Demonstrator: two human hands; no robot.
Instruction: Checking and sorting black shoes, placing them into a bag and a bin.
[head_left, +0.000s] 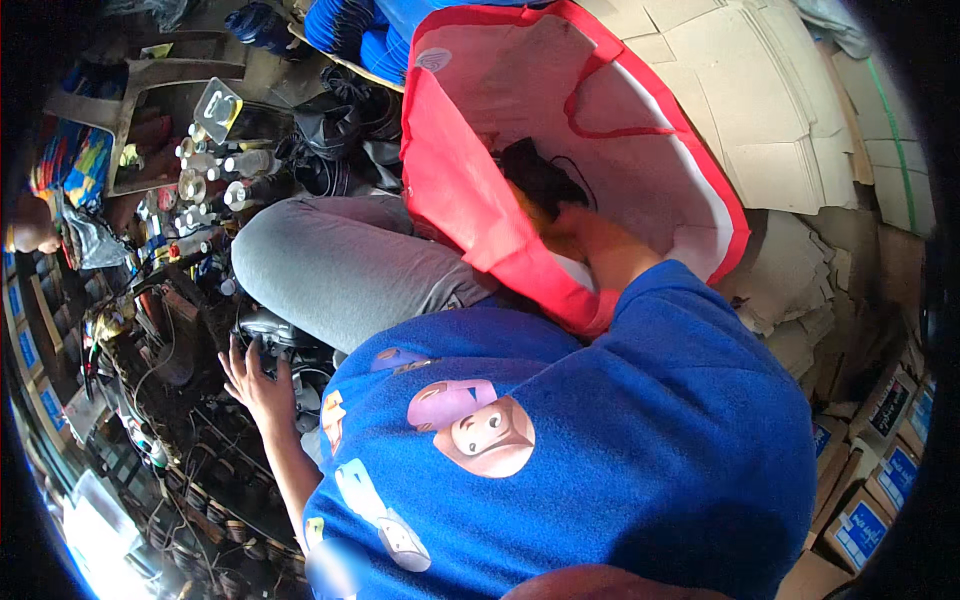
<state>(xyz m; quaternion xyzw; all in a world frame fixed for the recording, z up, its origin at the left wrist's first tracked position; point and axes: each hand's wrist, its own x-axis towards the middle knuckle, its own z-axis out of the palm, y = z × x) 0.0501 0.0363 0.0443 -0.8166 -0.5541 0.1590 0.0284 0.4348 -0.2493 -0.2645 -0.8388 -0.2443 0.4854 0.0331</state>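
A large red bag (455, 180) with a pale lining gapes in front of me, leaning by my bent knee. My right arm reaches down into it. My right hand (575, 232) is beside a black item (540, 180) with a thin cord or strap, and something yellowish lies under it; the fingers are too hidden to show a grip. On the left, my left hand (262, 385) has its fingers spread, at the edge of some shiny black things (272, 328) that look like shoes. It holds nothing that I can see.
Flattened cardboard (740, 90) is stacked behind and right of the bag, with boxes (860, 530) at the lower right. Several clear bottles (250, 163) stand at the left, near black bags (328, 125) and a wooden chair-like frame (185, 75). Shelves of shoes (235, 530) fill the lower left.
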